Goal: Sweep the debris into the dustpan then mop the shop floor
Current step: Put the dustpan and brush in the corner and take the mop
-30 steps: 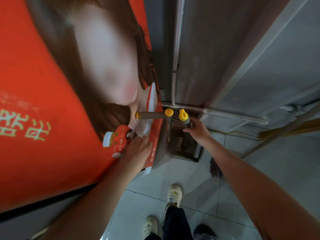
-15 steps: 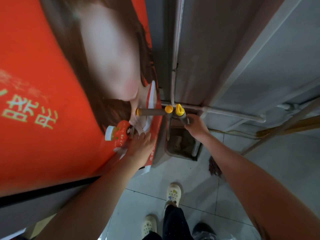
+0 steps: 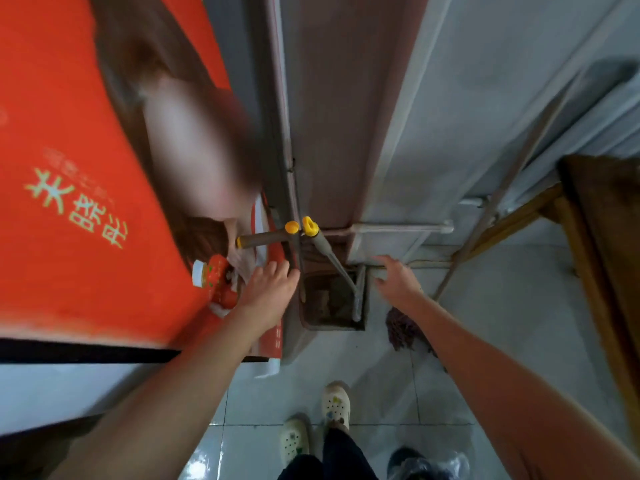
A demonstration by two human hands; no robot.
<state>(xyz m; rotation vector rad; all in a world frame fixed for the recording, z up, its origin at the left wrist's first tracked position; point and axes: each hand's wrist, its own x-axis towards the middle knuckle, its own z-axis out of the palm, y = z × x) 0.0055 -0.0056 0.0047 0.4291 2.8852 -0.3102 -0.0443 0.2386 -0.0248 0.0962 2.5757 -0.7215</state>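
A brown long-handled dustpan (image 3: 313,323) stands on the floor against the wall, with debris inside. A grey handle with a yellow tip (image 3: 310,226) leans into it. Beside it, a second yellow-capped handle (image 3: 263,239) lies across the poster. My right hand (image 3: 398,282) hovers just right of the dustpan with its fingers spread, holding nothing. My left hand (image 3: 270,289) rests with relaxed fingers on the edge of the orange poster board (image 3: 69,168), next to the dustpan's left side. A mop head (image 3: 401,330) lies on the tiles under my right forearm, and its pole (image 3: 502,188) slants up to the right.
Grey wall panels and a pipe (image 3: 398,228) run behind the dustpan. A wooden table (image 3: 606,237) stands at the right. My feet in pale clogs (image 3: 334,403) are on the glossy tiled floor (image 3: 502,323), next to a dark shoe in a plastic cover (image 3: 426,462).
My right hand has let go of the yellow-tipped handle and moved right, fingers now spread. The handle now leans into the dustpan. My left hand stays on the poster edge.
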